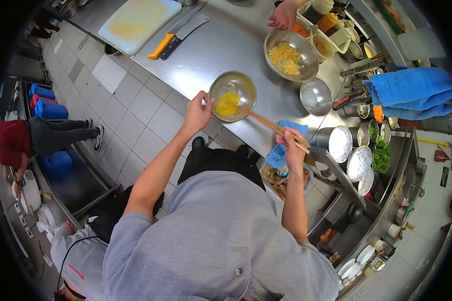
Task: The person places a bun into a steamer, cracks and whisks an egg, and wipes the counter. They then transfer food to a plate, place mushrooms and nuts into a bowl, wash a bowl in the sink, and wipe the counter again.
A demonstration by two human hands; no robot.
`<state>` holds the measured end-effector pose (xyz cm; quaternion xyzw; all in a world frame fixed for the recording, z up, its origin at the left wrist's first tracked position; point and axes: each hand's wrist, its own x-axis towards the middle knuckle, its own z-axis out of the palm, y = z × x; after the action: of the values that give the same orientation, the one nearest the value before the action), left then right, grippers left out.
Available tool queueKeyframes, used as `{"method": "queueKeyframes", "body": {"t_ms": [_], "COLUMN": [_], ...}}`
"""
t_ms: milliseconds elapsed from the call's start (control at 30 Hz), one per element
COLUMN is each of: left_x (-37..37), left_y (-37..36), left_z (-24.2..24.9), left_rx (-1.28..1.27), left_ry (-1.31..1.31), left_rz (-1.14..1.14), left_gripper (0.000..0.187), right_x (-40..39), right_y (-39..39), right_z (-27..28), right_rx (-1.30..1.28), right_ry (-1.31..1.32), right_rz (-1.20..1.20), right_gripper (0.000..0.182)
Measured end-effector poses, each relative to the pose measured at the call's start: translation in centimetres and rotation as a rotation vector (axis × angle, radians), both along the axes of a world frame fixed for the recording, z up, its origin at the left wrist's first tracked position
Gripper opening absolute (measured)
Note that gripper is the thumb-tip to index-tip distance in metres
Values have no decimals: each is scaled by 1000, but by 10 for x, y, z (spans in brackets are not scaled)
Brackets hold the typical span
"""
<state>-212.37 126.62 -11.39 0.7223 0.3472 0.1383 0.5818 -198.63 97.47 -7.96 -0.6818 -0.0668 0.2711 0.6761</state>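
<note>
R grip (291,144) is closed around the chopsticks (267,123), near their upper ends; their lower part is blurred and reaches into the metal bowl (247,86). L grip (200,111) pinches this bowl's rim. The bowl is at the near edge of the table (196,60); if it rests fully there, I cannot tell. Inside is yellow liquid (228,104), prob. egg. To stir well, IMO: hold the rim firmly, tilt slightly, make quick small strokes from the wrist w/ tips low, so that nothing splashes. Farther is a second bowl (308,47) w/ yellow crumbs, then bottles (327,22), no readable brand. A co-worker's grey shirt (88,261) has red print, too small to read.
</note>
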Motion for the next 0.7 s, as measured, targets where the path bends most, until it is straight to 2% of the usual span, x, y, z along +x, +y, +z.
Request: {"method": "queueKeyframes", "body": {"t_ms": [67, 167, 267, 367, 467, 567, 667, 700], "left_x": [0, 2, 2, 2, 1, 0, 1, 1], "left_y": [0, -1, -1, -1, 0, 1, 0, 0], "left_z": [-3, 1, 0, 0, -2, -4, -1, -1], "left_rx": [2, 11, 23, 13, 11, 14, 16, 16], "left_ry": [-21, -31, -24, -36, -38, -29, -33, -38], "left_rz": [10, 25, 18, 28, 34, 29, 28, 27], "left_gripper": [22, 23, 23, 23, 22, 22, 22, 22], "right_x": [0, 1, 3, 0, 0, -6, 0, 0], "right_y": [4, -1, 1, -3, 0, 7, 0, 2], "right_z": [1, -3, 2, -7, 2, 4, 3, 1], "right_rx": [-43, 88, -51, 91, -32, 42, -21, -14], "right_ry": [-70, 58, -41, 24, 2, -43, 16, -15], "right_rz": [-24, -28, 41, -91, 51, -113, 49, 2], "right_gripper": [19, 19, 20, 19, 20, 21, 22, 21]}}
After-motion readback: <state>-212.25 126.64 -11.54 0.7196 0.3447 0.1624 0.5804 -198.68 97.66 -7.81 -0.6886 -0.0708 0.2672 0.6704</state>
